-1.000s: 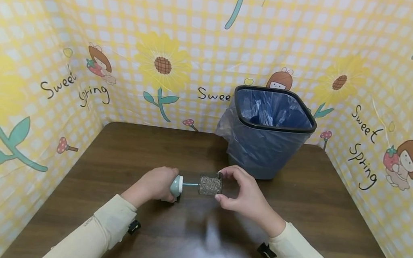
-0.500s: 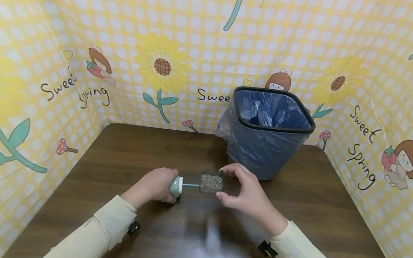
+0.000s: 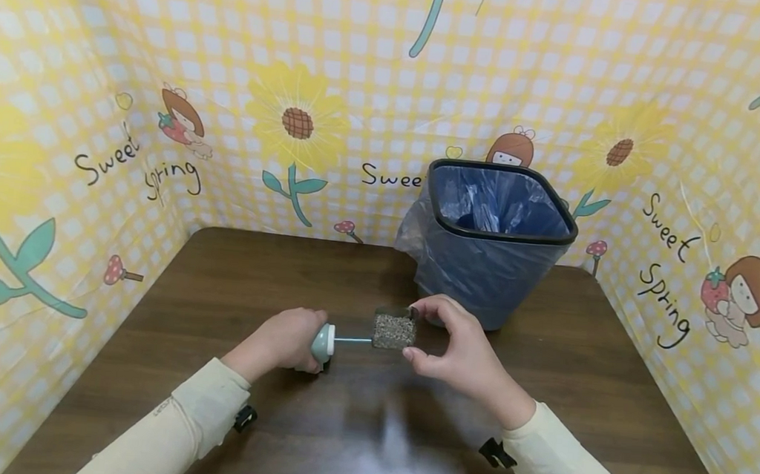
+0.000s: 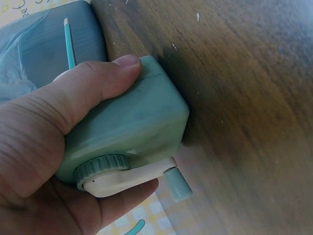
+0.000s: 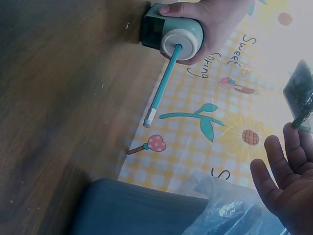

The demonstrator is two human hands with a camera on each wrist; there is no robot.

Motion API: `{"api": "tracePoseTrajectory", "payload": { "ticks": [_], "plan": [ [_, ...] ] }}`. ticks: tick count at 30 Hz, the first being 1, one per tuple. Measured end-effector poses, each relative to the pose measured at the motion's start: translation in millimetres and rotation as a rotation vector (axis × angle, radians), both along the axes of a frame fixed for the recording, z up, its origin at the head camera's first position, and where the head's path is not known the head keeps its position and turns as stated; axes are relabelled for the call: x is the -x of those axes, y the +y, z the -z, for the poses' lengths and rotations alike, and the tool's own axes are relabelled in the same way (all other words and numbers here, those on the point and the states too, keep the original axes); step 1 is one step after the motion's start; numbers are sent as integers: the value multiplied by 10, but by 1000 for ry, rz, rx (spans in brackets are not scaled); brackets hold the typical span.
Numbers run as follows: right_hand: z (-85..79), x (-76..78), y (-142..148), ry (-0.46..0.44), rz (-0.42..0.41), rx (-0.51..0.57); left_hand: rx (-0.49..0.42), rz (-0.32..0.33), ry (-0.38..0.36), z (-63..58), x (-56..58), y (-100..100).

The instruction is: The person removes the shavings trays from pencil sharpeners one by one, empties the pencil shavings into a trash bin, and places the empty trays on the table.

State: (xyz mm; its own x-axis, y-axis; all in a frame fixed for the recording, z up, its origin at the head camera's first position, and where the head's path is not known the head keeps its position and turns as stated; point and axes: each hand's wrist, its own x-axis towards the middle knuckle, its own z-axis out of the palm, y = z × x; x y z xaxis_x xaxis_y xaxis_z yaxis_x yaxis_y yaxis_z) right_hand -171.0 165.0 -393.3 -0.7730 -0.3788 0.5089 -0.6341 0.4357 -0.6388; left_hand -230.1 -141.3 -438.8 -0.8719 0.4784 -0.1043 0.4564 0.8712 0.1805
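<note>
My left hand grips a green hand-crank pencil sharpener, thumb on top and fingers beneath. Its white crank shows in the left wrist view. A teal pencil sticks out of the sharpener's white front collar, eraser end outward. In the right wrist view a dark rectangular opening shows in the sharpener's front. With thumb and fingers my right hand pinches a see-through shavings drawer, packed with grey-brown shavings. The drawer is out of the sharpener, held over the table close to the pencil's end.
A blue-grey trash bin with a black rim and clear plastic liner stands at the back right of the brown table. Tiny pale specks lie on the tabletop. A yellow checked cloth encloses the table at the back and sides.
My right hand has moved slightly right and up with the drawer, which is tilted a little differently. The left hand and sharpener have stayed nearly in place.
</note>
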Motion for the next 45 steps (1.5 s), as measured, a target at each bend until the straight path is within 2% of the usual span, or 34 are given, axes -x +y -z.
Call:
{"api": "tracePoseTrajectory", "payload": {
  "ticks": [8,28,45],
  "plan": [
    [-67,-2,21,1,24,-16,-8,-5,3,31,8,-1],
    [-223,19,116,5,49,-17,-17,-13,-12,6,1,-4],
    [-324,18,180,28,36,-2,-30,-8,-12,5,-11,-11]
  ]
}}
